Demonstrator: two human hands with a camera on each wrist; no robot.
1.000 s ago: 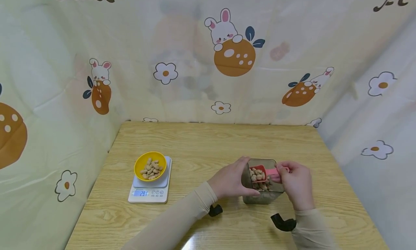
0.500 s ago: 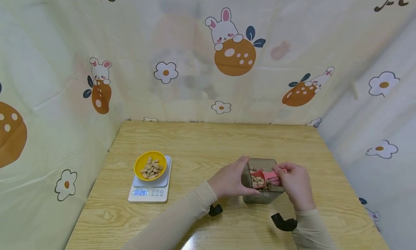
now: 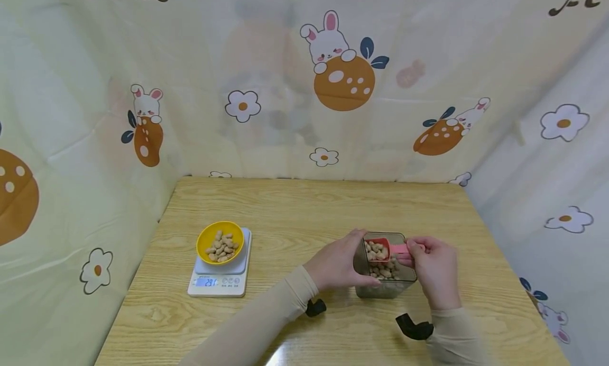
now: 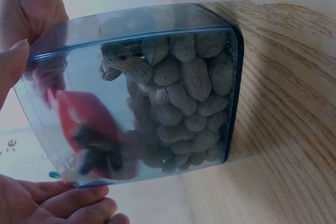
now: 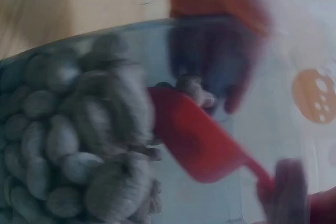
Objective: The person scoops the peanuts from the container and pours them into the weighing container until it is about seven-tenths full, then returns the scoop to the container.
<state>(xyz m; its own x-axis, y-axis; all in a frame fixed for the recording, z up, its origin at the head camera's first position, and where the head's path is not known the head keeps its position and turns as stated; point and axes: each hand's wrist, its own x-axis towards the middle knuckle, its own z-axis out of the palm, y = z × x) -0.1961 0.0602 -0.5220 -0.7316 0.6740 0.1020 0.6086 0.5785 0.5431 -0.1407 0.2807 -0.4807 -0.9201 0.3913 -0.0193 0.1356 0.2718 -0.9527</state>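
A clear, dark-tinted plastic container (image 3: 385, 291) stands on the table, with unshelled peanuts (image 4: 181, 98) heaped in its lower part. My left hand (image 3: 335, 263) grips it from the left, thumb along the near side and fingers at the far side. With its fingers and thumb, my right hand (image 3: 435, 271) pinches the handle of a red scoop (image 3: 398, 248). The scoop's bowl is inside the container's mouth, above the heap, and carries several peanuts (image 3: 376, 250). Through the wall in the right wrist view, the red scoop (image 5: 202, 140) looks tilted and blurred.
To the left, a white kitchen scale (image 3: 240, 281) reads about 291, decimal point unclear. On it sits a yellow bowl (image 3: 202, 241) with peanuts. Black straps hang at both wrists. A printed curtain (image 3: 276, 133) closes off the wooden table (image 3: 285, 212) at the back and sides.
The scoop dipped toward the near side among the peanuts, then came back up toward the far side, loaded. My left hand, the container, the scale and the bowl stay put.
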